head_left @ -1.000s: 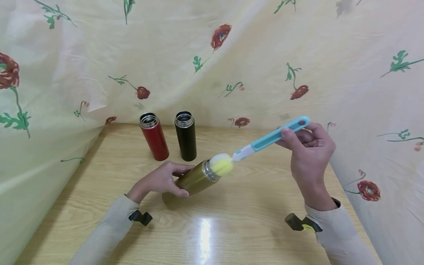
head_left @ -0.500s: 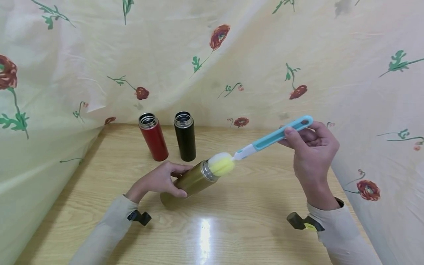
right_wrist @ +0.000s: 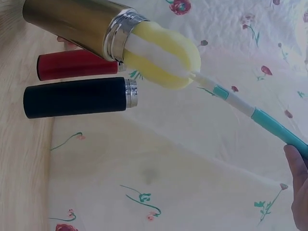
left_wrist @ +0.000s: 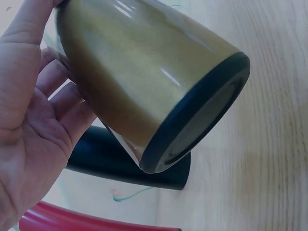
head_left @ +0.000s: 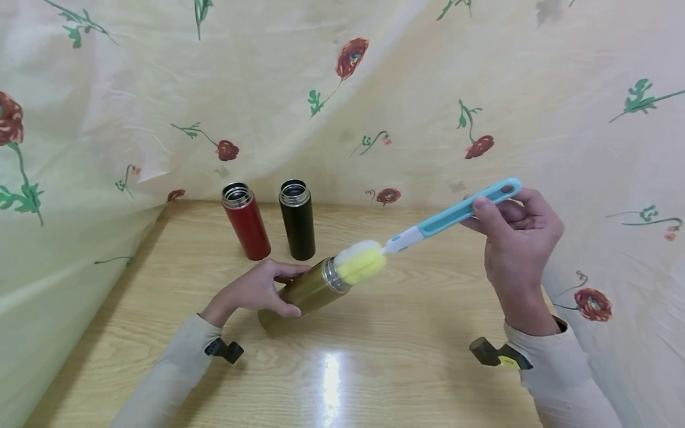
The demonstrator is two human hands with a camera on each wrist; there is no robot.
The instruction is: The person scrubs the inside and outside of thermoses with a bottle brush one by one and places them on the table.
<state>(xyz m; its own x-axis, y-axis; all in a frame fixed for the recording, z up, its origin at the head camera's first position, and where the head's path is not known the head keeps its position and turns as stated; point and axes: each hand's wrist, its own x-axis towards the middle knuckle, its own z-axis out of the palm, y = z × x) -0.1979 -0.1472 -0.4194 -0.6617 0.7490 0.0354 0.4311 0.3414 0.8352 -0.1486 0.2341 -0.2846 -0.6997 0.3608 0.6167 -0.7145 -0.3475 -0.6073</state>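
Note:
My left hand (head_left: 262,289) grips a gold thermos bottle (head_left: 307,294) round its body and holds it tilted, mouth up to the right. In the left wrist view the bottle's dark base (left_wrist: 197,115) is raised off the table. My right hand (head_left: 519,238) pinches the blue handle of a bottle brush (head_left: 455,213) between thumb and fingers. The brush's yellow and white sponge head (head_left: 361,261) sits partly in the bottle's steel mouth, much of it outside. In the right wrist view the sponge (right_wrist: 161,55) bulges from the threaded neck (right_wrist: 122,33).
A red bottle (head_left: 248,226) and a black bottle (head_left: 298,226) stand upright without lids behind the gold one. They rest on a wooden table (head_left: 407,351). A flowered cloth (head_left: 289,89) hangs along the back and sides.
My right hand has moved up and to the right, drawing the brush outward. More of the sponge head shows outside the mouth. My left hand and the gold bottle have hardly moved.

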